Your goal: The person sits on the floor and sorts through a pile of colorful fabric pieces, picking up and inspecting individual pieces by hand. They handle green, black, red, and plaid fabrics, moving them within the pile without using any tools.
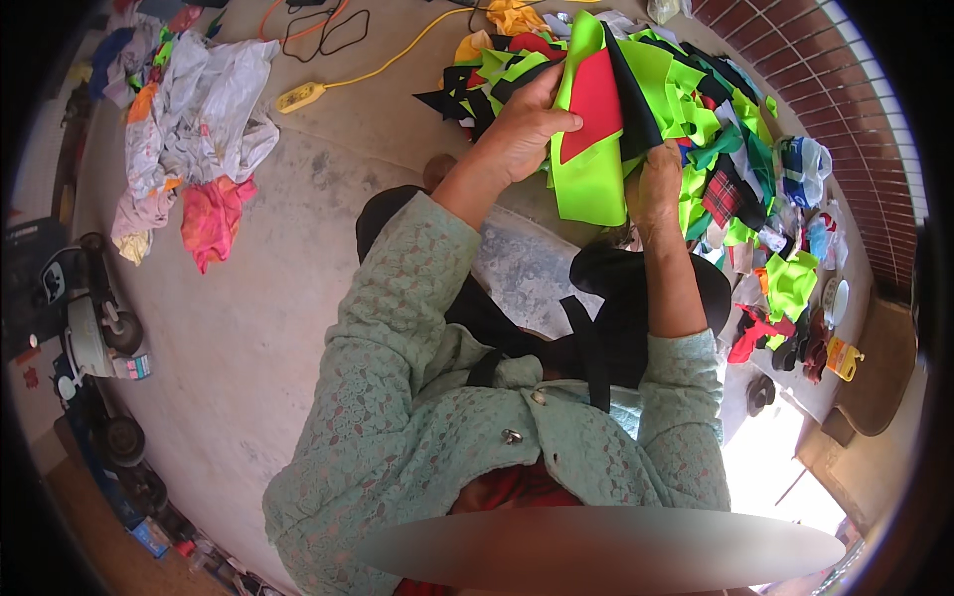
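Note:
My left hand (527, 124) grips the left edge of a stack of fabric pieces (596, 149): neon green on the outside, a red piece (596, 104) in the middle, a black one behind. My right hand (654, 184) holds the lower right side of the same stack. Both hands hold it up in front of me, above my lap. Beyond the hands lies a big pile of green, black, red and yellow fabric scraps (696, 89) on the concrete floor (248, 328).
A heap of white, pink and orange cloth (194, 129) lies at the left. A yellow extension cord with socket (301, 96) runs across the floor. Black fabric (616, 328) covers my lap. A brick wall (845, 109) rises at the right, a sewing machine (94, 328) at the far left.

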A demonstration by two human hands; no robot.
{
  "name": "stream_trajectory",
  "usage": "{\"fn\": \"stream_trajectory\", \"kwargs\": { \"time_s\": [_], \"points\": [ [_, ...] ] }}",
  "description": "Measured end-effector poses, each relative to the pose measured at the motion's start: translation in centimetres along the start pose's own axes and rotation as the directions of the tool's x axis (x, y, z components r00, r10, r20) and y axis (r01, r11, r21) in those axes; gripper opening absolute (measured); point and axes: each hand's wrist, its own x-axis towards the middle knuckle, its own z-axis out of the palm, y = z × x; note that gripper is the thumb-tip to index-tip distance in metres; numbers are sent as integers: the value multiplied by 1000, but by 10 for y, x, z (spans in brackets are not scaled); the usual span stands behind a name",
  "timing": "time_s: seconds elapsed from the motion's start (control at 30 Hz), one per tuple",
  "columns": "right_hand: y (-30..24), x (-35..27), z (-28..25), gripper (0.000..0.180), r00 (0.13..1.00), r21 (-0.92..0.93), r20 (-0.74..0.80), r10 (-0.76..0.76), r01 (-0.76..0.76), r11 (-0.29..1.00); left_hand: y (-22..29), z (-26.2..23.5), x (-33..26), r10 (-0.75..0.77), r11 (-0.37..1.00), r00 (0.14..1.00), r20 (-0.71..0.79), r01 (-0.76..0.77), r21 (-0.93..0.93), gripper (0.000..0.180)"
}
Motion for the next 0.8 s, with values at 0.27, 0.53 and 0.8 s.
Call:
{"fn": "stream_trajectory", "kwargs": {
  "time_s": [0.27, 0.53, 0.8],
  "points": [
    [-10, -14, 13, 12, 987, 65, 158, -21, 10, 998, 9, -1, -2, -7, 978, 996, 93, 26, -206, 59],
    [-24, -26, 26, 34, 955, -224, 297, 4, 66, 972, 17, 1, -4, -2, 972, 990, 140, 35, -232, 63],
    [-19, -23, 25, 32, 961, -188, 277, 6, 48, 981, 12, 3, -5, -33, 985, 996, 85, 47, -165, 61]
  ]
}}
